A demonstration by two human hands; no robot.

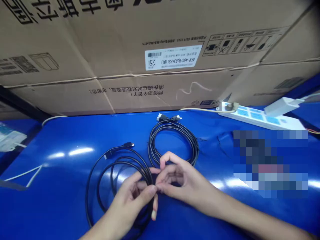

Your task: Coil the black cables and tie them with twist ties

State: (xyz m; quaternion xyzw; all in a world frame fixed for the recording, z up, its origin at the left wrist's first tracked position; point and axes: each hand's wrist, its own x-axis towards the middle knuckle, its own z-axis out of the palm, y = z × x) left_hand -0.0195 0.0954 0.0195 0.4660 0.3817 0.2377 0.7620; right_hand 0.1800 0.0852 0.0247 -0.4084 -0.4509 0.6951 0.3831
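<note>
My left hand (pixel 130 200) is wrapped around one side of a loosely coiled black HDMI cable (pixel 146 170). Its loops spread out to the left, and one HDMI plug (pixel 128 144) points right at the top of the coil. My right hand (pixel 173 178) meets the left fingertips beside the bundled strands, thumb and index finger pinched together. Whatever lies in that pinch is too small or hidden to make out. Just beyond the hands, a second black cable coil (pixel 194 146) lies on the blue table, its two pale-tipped plugs (pixel 162 117) together at the top.
A large printed cardboard box (pixel 125 96) stands along the back of the blue tabletop (pixel 62 186). At the back right is a white power strip (pixel 260 116) with a white adapter (pixel 282 106). Thin black ties (pixel 222 146) lie right of the second coil. A blurred patch covers the right side.
</note>
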